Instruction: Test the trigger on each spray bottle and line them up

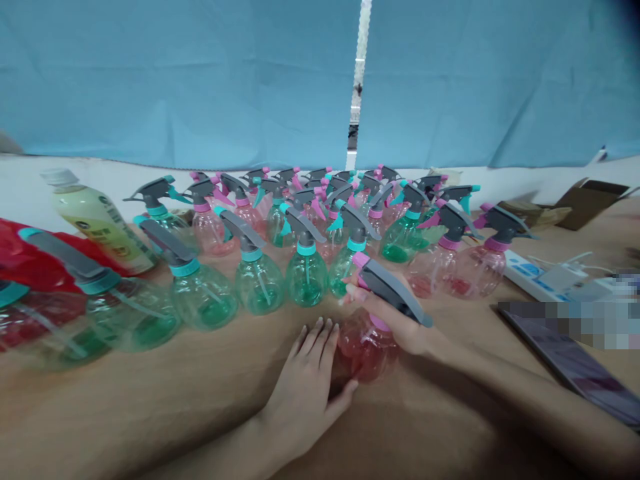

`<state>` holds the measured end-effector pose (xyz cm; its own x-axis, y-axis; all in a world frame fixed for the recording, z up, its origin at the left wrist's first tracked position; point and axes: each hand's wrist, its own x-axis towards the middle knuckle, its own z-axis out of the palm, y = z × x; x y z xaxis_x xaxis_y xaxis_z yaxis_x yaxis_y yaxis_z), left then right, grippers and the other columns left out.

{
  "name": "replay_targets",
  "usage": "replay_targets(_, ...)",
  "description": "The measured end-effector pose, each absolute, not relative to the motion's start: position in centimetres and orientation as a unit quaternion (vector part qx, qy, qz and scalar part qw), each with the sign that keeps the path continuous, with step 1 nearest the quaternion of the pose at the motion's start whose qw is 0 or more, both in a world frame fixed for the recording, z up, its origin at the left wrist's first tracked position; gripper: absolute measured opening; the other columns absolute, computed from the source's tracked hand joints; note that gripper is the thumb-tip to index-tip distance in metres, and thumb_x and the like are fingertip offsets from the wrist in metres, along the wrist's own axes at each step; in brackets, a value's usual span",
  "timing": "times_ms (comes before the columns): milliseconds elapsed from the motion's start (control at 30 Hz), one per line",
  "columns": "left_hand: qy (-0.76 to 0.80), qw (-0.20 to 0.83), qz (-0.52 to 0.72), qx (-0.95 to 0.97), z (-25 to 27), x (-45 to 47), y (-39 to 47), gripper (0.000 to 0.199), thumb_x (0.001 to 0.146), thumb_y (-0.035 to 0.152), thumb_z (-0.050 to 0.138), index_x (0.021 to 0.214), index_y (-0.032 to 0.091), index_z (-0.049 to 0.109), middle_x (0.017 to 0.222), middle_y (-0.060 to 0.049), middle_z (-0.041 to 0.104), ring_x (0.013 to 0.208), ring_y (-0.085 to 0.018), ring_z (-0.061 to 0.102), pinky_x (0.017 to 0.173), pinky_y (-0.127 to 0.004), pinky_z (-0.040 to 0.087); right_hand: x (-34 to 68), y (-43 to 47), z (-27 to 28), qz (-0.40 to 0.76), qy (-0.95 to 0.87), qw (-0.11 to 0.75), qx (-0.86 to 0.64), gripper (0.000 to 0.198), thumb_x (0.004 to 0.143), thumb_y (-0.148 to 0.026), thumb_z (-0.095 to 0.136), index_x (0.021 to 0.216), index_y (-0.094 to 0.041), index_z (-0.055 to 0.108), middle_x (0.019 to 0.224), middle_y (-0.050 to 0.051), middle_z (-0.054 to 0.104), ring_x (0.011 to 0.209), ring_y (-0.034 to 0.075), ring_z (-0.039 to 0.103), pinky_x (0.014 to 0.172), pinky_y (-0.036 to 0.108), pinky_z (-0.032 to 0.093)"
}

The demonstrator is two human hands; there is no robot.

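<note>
A spray bottle with a clear reddish body, pink collar and grey-and-pink trigger head stands in front of me on the table. My right hand is wrapped round its neck and trigger head from the right. My left hand lies against the lower left of its body, fingers stretched out and thumb apart near the base. Just beyond is a row of green-tinted spray bottles with turquoise collars. Two pink spray bottles stand to the right, with several more of both colours crowded behind.
A labelled drink bottle with a white cap leans at the left by red plastic. To the right lie a dark phone-like slab, a white power strip and an open brown box. A blue sheet hangs behind.
</note>
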<state>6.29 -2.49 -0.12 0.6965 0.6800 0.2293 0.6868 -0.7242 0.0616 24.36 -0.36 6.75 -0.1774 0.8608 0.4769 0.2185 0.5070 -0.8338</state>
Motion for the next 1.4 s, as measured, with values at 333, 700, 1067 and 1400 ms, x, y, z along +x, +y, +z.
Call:
replay_targets(333, -0.371, 0.024, -0.127, -0.920, -0.53, 6.18, -2.52, 0.061, 0.088, 0.041, 0.051, 0.131, 0.000, 0.043, 0.139, -0.022, 0.045, 0.129, -0.032, 0.041, 0.104, -0.050, 0.036, 24.26, -0.27, 6.39, 0.342, -0.683, 0.539, -0.353, 0.010, 0.087, -0.034, 0.057, 0.090, -0.025, 0.060, 0.082, -0.001, 0.058, 0.077, 0.016, 0.054, 0.073, 0.030, 0.043)
replay_targets(700, -0.365, 0.015, -0.137, -0.921, -0.58, 6.16, -2.47, 0.060, 0.088, 0.042, 0.050, 0.132, 0.002, 0.041, 0.139, -0.021, 0.045, 0.131, -0.031, 0.039, 0.106, -0.050, 0.034, 24.50, -0.58, 6.59, 0.335, -0.702, 0.527, -0.342, 0.008, 0.089, -0.031, 0.056, 0.092, -0.024, 0.058, 0.082, -0.002, 0.061, 0.073, 0.014, 0.055, 0.070, 0.029, 0.044)
replay_targets(1067, -0.365, -0.004, -0.128, -0.922, -0.22, 6.08, -2.45, 0.063, 0.088, 0.045, 0.052, 0.132, 0.001, 0.042, 0.140, -0.021, 0.044, 0.131, -0.032, 0.039, 0.105, -0.050, 0.035, 24.35, -0.65, 6.77, 0.337, -0.698, 0.531, -0.343, 0.007, 0.088, -0.029, 0.056, 0.091, -0.023, 0.058, 0.083, -0.002, 0.063, 0.075, 0.012, 0.057, 0.071, 0.027, 0.045)
replay_targets(1400, -0.364, -0.007, -0.136, -0.921, -0.47, 6.05, -2.42, 0.063, 0.090, 0.046, 0.049, 0.134, 0.002, 0.040, 0.141, -0.021, 0.043, 0.132, -0.031, 0.037, 0.106, -0.049, 0.033, 24.33, -0.62, 6.61, 0.327, -0.697, 0.533, -0.350, 0.006, 0.089, -0.030, 0.056, 0.092, -0.025, 0.058, 0.086, -0.002, 0.064, 0.077, 0.013, 0.057, 0.073, 0.027, 0.046)
